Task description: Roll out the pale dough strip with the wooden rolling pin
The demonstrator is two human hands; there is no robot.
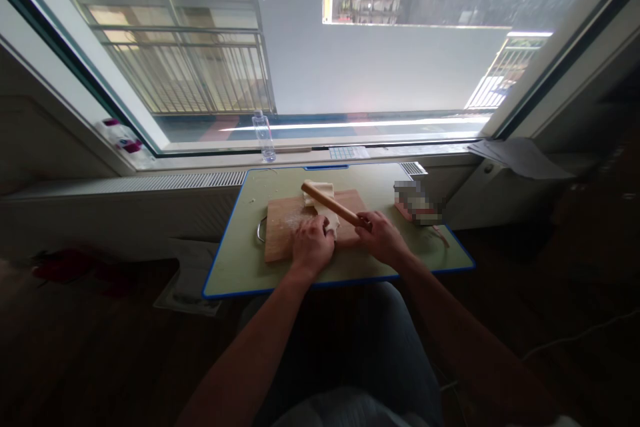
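A wooden cutting board [280, 247] with a metal handle at its left end lies on the small table, dusted with flour. A pale flat strip of dough [323, 188] stretches front to back across it. Curled fingers of my left hand [313, 243] hold the dough's near end against the board. My right hand [383, 238] is closed round the near right end of a wooden rolling pin [330, 202]. The pin slants away to the upper left over the dough and hides part of it; whether it touches the dough I cannot tell.
The green table [245, 260] has a blue rim. A partly blurred package [417, 207] sits at its right. A clear plastic bottle [263, 138] stands on the windowsill, papers [520, 157] lie farther right, and a purple-capped bottle [123, 137] is at far left.
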